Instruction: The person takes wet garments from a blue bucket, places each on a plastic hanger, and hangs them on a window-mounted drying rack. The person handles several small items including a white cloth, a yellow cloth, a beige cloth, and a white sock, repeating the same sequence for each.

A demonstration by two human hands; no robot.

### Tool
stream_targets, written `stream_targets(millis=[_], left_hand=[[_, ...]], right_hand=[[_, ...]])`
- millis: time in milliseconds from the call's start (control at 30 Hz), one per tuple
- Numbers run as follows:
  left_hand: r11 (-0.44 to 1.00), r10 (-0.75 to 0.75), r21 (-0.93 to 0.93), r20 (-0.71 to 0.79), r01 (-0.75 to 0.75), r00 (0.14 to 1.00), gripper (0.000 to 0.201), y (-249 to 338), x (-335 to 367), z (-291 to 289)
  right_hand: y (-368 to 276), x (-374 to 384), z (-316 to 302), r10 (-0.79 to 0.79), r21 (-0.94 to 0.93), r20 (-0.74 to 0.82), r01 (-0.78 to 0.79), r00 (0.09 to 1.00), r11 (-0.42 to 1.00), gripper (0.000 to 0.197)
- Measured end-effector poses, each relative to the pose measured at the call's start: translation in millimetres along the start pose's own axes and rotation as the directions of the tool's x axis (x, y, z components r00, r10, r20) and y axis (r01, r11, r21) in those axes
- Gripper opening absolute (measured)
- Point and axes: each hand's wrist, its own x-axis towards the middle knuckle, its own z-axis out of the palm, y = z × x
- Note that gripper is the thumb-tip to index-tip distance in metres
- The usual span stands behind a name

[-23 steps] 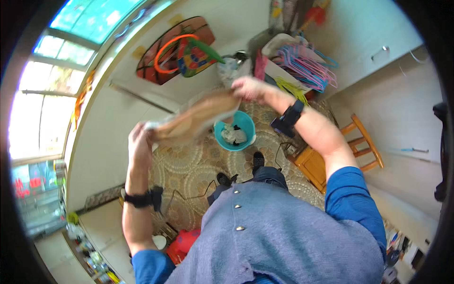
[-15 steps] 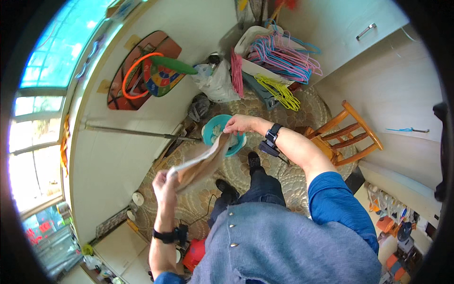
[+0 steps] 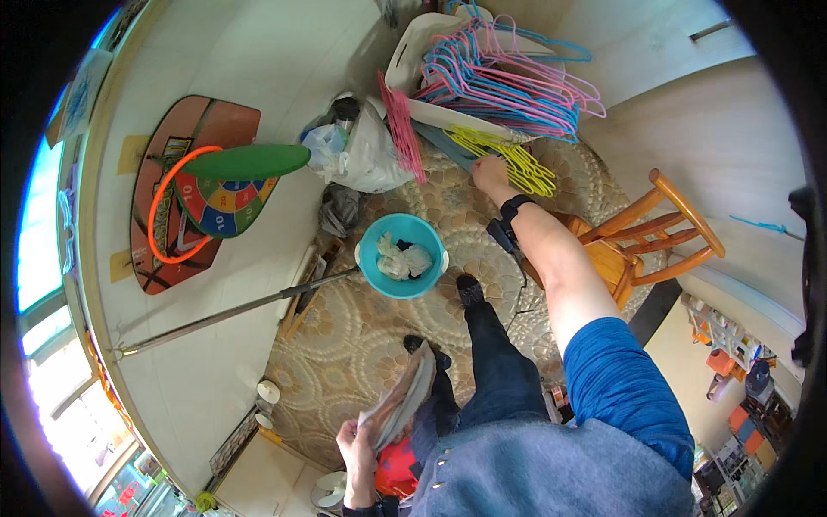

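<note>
Change: right hand (image 3: 493, 176) now off thin brown-and-white cloth (image 3: 401, 401), out at lime-green hangers (image 3: 525, 166). Work split: cloth in left hand (image 3: 354, 448) alone, hangers at right. Left fingers clamped on cloth; it extends up-right from them, in front of legs (image 3: 495, 370). Right fingers at hangers' near side; cannot tell if closed on one. Turquoise basin (image 3: 369, 263) left of right fingers, nearer body. White tub (image 3: 461, 121) wall just beyond right fingers, wooden chair (image 3: 687, 211) to their right. Patterned floor (image 3: 323, 340) spans between hands.
</note>
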Motion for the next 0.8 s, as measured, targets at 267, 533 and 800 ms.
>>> stream_targets(millis=[267, 533, 800], left_hand=[[0.991, -0.085, -0.109, -0.009, 0.084, 0.996, 0.020, -19, 7, 9], [0.992, -0.088, -0.087, -0.008, 0.087, 0.996, 0.014, -20, 11, -1], [0.991, -0.023, -0.131, -0.062, 0.015, 0.998, 0.018, -18, 16, 3]], right_hand=[[-91, 79, 73, -0.354, 0.083, -0.345, 0.404, 0.869, 0.911, 0.028], [-127, 78, 58, -0.145, 0.094, -0.227, 0.170, 0.963, 0.981, 0.032], [-118, 47, 15, -0.269, -0.126, -0.292, 0.242, 0.918, 0.962, 0.029]])
